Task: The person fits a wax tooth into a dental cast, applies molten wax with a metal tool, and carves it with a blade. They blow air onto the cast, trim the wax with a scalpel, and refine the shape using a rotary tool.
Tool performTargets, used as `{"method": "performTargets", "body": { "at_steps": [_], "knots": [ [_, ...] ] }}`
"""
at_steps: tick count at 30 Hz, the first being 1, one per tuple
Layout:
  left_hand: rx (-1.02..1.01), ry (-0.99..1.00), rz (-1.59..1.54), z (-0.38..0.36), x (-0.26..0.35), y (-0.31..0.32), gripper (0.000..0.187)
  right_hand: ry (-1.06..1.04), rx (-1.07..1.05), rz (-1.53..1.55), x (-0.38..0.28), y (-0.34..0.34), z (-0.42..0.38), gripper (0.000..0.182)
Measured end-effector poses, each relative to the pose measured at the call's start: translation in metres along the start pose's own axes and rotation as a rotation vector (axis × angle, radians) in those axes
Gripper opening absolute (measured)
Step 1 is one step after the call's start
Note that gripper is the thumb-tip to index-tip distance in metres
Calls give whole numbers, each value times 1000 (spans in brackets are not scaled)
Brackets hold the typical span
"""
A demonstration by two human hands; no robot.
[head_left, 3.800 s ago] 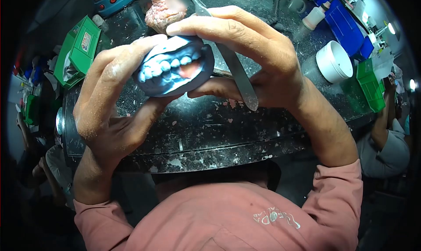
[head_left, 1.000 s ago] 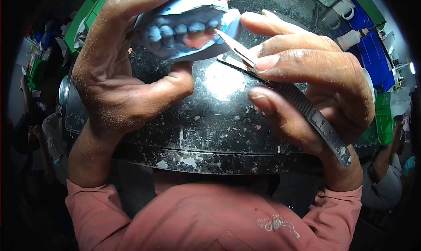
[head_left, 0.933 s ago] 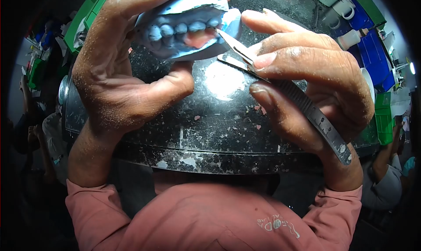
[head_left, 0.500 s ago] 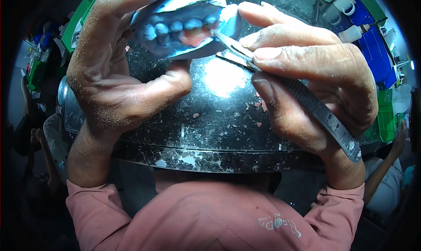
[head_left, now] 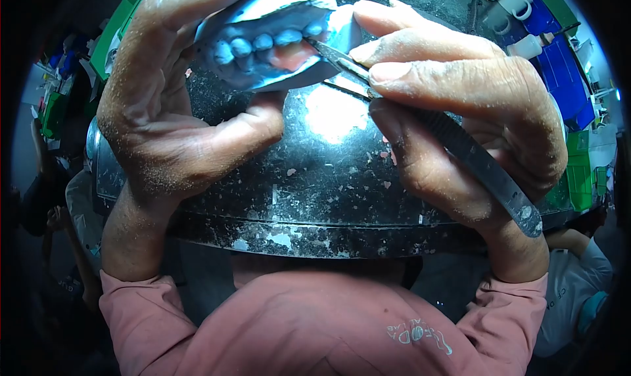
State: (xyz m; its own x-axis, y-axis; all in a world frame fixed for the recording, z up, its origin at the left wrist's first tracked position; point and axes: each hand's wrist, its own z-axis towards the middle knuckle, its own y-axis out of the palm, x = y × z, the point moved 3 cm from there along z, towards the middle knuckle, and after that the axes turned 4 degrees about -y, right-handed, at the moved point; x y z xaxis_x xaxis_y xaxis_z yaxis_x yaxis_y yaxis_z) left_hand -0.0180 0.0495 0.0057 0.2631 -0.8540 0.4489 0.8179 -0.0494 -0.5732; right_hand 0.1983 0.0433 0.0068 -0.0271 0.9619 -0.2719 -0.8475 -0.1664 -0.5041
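My left hand (head_left: 177,129) is closed around a bluish dental cast (head_left: 279,11), holding it up above the dark bench with the row of teeth facing me. Its thumb is under the cast's lower edge; some fingertips are hidden behind the cast. A pink patch, apparently wax (head_left: 292,57), sits below one tooth. Gripped between thumb and fingers, a scalpel (head_left: 460,142) with a flat metal handle lies in my right hand (head_left: 460,87). Its blade tip is at the tooth beside the pink patch, and seems to touch it. Pale dust covers both hands.
The worn black bench (head_left: 315,185) is strewn with pink and white crumbs. A white mug (head_left: 516,8) and a small bottle (head_left: 526,47) stand by blue trays (head_left: 562,83) at right. Green bins (head_left: 578,172) are beyond. Other people (head_left: 568,297) sit on both sides.
The scalpel's tip has shifted slightly left and up along the tooth, and its blade has turned, reflecting less light. My left hand and the cast have barely moved.
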Motion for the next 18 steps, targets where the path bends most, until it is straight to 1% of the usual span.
{"method": "performTargets", "body": {
  "at_steps": [2,5,8,12,14,15,17,18],
  "knots": [
    [-6,1,24,0,1,-1,73,72,-28,-39,-4,0,2,30],
    [-1,16,30,0,1,2,73,67,-46,-58,-6,0,1,31],
    [12,12,3,-1,1,2,73,133,-72,-76,-6,2,5,29],
    [8,-17,18,-1,1,1,73,440,-490,32,47,42,31,18],
    [10,-17,6,-1,1,2,73,518,-595,61,74,49,26,17],
    [14,-16,-6,-1,1,2,73,186,-538,-43,78,54,21,17],
    [7,-11,-6,0,1,2,72,-145,-472,-144,77,54,12,17],
    [1,-6,-7,0,1,1,72,-176,-411,-144,73,53,10,16]
  ]
}}
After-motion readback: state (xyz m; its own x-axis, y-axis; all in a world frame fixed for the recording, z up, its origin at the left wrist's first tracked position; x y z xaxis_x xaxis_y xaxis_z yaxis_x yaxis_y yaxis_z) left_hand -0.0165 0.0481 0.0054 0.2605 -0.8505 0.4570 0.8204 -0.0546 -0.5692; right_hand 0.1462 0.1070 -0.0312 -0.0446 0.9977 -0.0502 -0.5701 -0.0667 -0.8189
